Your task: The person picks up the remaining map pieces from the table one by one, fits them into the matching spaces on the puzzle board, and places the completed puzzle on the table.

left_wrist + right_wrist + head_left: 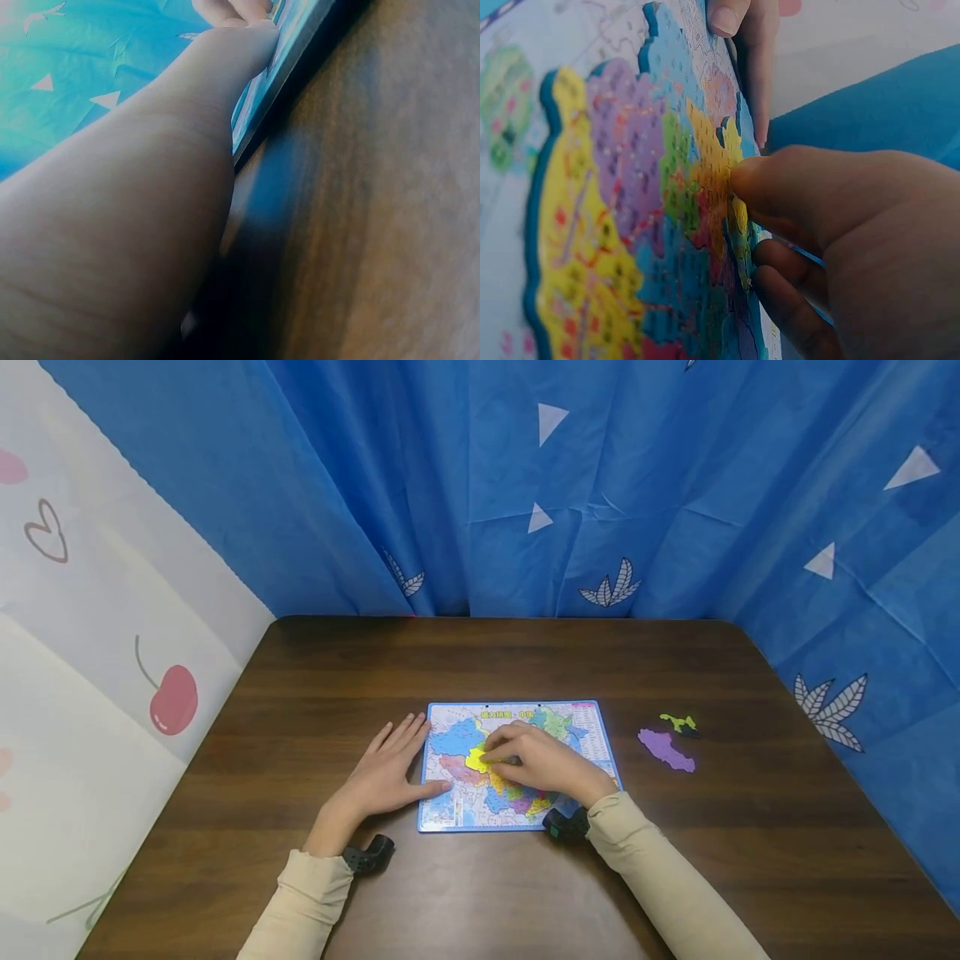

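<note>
A map puzzle board (480, 829) with a light blue rim lies on the table, many coloured pieces fitted on it. My right hand (543, 762) is over its middle, thumb and fingers pinching a yellow puzzle piece (476, 760). In the right wrist view the thumb (769, 184) presses on this piece, which stands tilted a little above its orange neighbour (709, 165). At the board's left edge my left hand (384, 777) rests with fingers spread, its thumb lying on the board. The left wrist view shows mostly forearm and the board's side.
To the right of the board lie a purple puzzle piece (666, 751) and a small yellow-green piece (678, 722) with a dark part beside it. The brown wooden table (480, 660) ends at a blue curtain (480, 527) behind and a white printed cloth (112, 610) on the left.
</note>
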`<action>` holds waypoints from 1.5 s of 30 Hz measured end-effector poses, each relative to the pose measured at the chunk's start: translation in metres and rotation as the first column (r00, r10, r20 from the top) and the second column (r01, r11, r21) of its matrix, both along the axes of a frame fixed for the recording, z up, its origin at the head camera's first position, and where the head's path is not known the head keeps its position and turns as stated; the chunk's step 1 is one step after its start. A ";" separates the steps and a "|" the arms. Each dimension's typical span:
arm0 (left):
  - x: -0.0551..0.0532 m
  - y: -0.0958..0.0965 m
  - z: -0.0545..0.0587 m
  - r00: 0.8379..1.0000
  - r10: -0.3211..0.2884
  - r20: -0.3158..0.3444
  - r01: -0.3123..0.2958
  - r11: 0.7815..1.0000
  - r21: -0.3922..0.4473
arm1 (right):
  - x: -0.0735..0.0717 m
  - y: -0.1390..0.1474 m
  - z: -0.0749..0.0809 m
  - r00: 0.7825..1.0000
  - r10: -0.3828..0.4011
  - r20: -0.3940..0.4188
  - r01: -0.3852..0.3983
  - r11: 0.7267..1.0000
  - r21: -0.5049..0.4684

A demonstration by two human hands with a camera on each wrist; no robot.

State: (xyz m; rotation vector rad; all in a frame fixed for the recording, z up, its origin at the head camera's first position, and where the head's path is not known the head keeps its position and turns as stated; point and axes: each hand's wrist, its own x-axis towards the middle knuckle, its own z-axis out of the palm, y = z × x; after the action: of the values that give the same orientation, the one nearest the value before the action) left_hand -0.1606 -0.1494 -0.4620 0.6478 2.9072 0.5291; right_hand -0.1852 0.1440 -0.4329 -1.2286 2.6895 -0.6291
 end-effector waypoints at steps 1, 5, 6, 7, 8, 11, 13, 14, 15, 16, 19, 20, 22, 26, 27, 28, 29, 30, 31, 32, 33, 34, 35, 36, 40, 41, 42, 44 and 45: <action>0.000 0.000 0.000 1.000 -0.002 -0.004 0.002 1.000 0.003 | 0.000 0.000 0.000 1.000 -0.001 -0.001 0.001 1.000 0.000; 0.000 0.001 0.003 1.000 -0.001 -0.001 0.001 1.000 0.003 | -0.002 0.001 -0.001 1.000 0.001 0.000 -0.001 1.000 -0.009; 0.000 0.001 0.003 1.000 0.001 0.005 -0.001 1.000 0.002 | -0.002 0.001 -0.001 1.000 0.004 0.000 -0.004 1.000 -0.013; 0.000 0.001 0.004 1.000 0.001 0.008 -0.002 1.000 0.005 | -0.002 0.001 -0.001 1.000 0.007 0.000 -0.007 1.000 -0.018; 0.000 0.001 0.004 1.000 0.005 0.012 -0.005 1.000 0.005 | -0.003 0.001 -0.001 1.000 0.009 0.000 -0.009 1.000 -0.021; 0.000 0.000 0.003 1.000 0.010 0.017 -0.010 1.000 0.012 | -0.003 0.001 -0.001 1.000 0.013 0.000 -0.013 0.999 -0.030; 0.001 0.000 0.002 1.000 0.013 0.015 -0.013 1.000 0.019 | -0.003 0.000 -0.002 1.000 0.011 0.002 -0.011 0.999 -0.030; 0.001 0.000 0.001 1.000 0.013 0.014 -0.013 1.000 0.021 | -0.003 0.000 -0.002 1.000 0.008 0.003 -0.008 1.000 -0.028; 0.001 0.000 0.001 1.000 0.014 0.014 -0.014 1.000 0.022 | -0.003 0.000 -0.002 1.000 0.007 0.004 -0.006 1.000 -0.030; 0.001 0.000 0.000 1.000 0.014 0.014 -0.014 1.000 0.024 | -0.003 0.000 -0.002 1.000 0.006 0.006 -0.005 1.000 -0.030; 0.002 0.000 -0.001 1.000 0.013 0.014 -0.013 1.000 0.028 | -0.002 0.001 -0.002 1.000 0.001 0.009 -0.001 1.000 -0.027; 0.002 0.000 -0.001 1.000 0.012 0.015 -0.013 0.999 0.029 | -0.002 0.002 -0.002 1.000 -0.001 0.008 0.002 1.000 -0.024; 0.002 0.000 -0.001 1.000 0.011 0.014 -0.011 0.999 0.032 | -0.002 0.003 -0.001 1.000 -0.017 0.012 0.017 1.000 -0.016; 0.003 0.001 0.000 1.000 0.010 0.014 -0.010 0.999 0.034 | -0.001 0.006 0.005 0.998 -0.060 0.022 0.061 0.998 -0.005; 0.003 0.001 0.001 1.000 0.009 0.013 -0.010 0.999 0.035 | -0.001 0.007 0.007 0.997 -0.069 0.023 0.070 0.998 -0.006; 0.003 0.001 0.001 1.000 0.009 0.013 -0.009 0.999 0.035 | -0.001 0.008 0.009 0.997 -0.074 0.023 0.074 0.997 -0.010; 0.003 0.001 0.001 1.000 0.009 0.012 -0.010 0.999 0.035 | -0.001 0.009 0.010 0.997 -0.075 0.020 0.075 0.997 -0.018; 0.003 0.002 0.001 1.000 0.009 0.011 -0.010 0.999 0.035 | -0.001 0.011 0.012 0.997 -0.075 0.017 0.075 0.997 -0.026; 0.003 0.002 0.001 1.000 0.009 0.010 -0.010 0.999 0.034 | -0.001 0.012 0.013 0.997 -0.078 0.017 0.078 0.996 -0.033; 0.002 0.002 0.001 1.000 0.009 0.009 -0.009 0.999 0.032 | -0.002 0.013 0.014 0.997 -0.078 0.011 0.078 0.996 -0.039; 0.002 0.002 0.001 1.000 0.009 0.009 -0.009 1.000 0.028 | -0.002 0.015 0.015 0.997 -0.081 0.005 0.081 0.996 -0.041; 0.002 0.002 0.001 1.000 0.010 0.008 -0.010 1.000 0.024 | -0.002 0.016 0.016 0.997 -0.083 0.003 0.083 0.996 -0.045; 0.002 0.002 0.001 1.000 0.010 0.006 -0.010 1.000 0.022 | -0.002 0.017 0.017 0.996 -0.086 0.000 0.086 0.995 -0.047; 0.002 0.001 0.001 1.000 0.008 0.003 -0.008 1.000 0.024 | -0.002 0.018 0.017 0.996 -0.092 -0.003 0.092 0.995 -0.048; 0.002 0.001 0.000 1.000 0.005 -0.004 -0.005 1.000 0.030 | -0.001 0.022 0.021 0.992 -0.122 -0.010 0.121 0.990 -0.068; 0.002 0.000 0.000 1.000 0.006 -0.004 -0.006 0.999 0.033 | -0.001 0.023 0.022 0.991 -0.132 -0.012 0.131 0.989 -0.075; 0.002 0.000 0.000 1.000 0.007 -0.002 -0.007 0.999 0.035 | 0.000 0.025 0.022 0.990 -0.142 -0.011 0.141 0.987 -0.082; 0.002 0.000 0.000 1.000 0.009 0.002 -0.009 0.999 0.038 | 0.000 0.027 0.024 0.988 -0.157 -0.012 0.155 0.983 -0.097; 0.002 0.000 -0.001 1.000 0.011 0.004 -0.011 0.999 0.036 | 0.000 0.028 0.024 0.986 -0.163 -0.014 0.161 0.982 -0.100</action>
State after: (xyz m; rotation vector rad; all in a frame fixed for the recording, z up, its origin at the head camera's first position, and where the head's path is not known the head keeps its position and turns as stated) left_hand -0.1586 -0.1496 -0.4628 0.6352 2.9052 0.5843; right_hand -0.1853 0.1721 -0.4089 -1.0498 2.8295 -0.7824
